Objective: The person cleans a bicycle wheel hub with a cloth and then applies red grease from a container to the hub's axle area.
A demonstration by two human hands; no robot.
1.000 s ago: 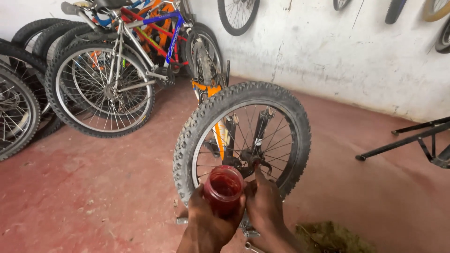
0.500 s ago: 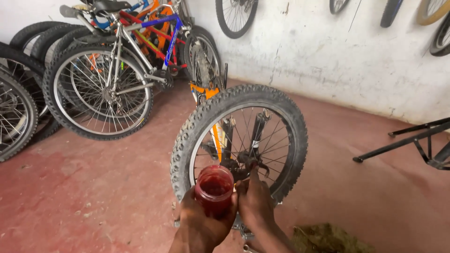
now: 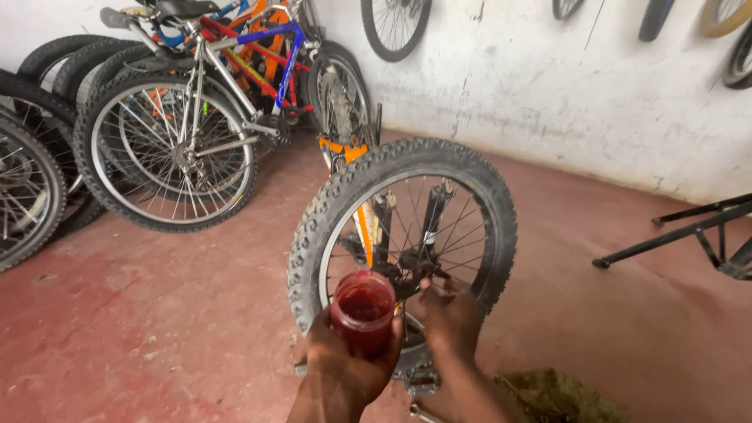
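Change: jar [image 3: 362, 312] a touch lower and nearer than half a second back; right hand [image 3: 448, 317] still at the hub [image 3: 413, 262], wheel [image 3: 402, 235] unmoved.
Left hand [image 3: 345, 366]: wrapped round the jar from below, fingers closed on its sides, holding it upright.
Jar: open-topped, full of red grease, near centre, in front of the wheel's lower spokes.
Right hand: fingers bunched narrow, tips touching the hub; whether pinching anything, cannot tell.
Wheel: knobby tyre, upright, in an orange fork.
Far left: parked bikes [image 3: 196, 125] against the wall.
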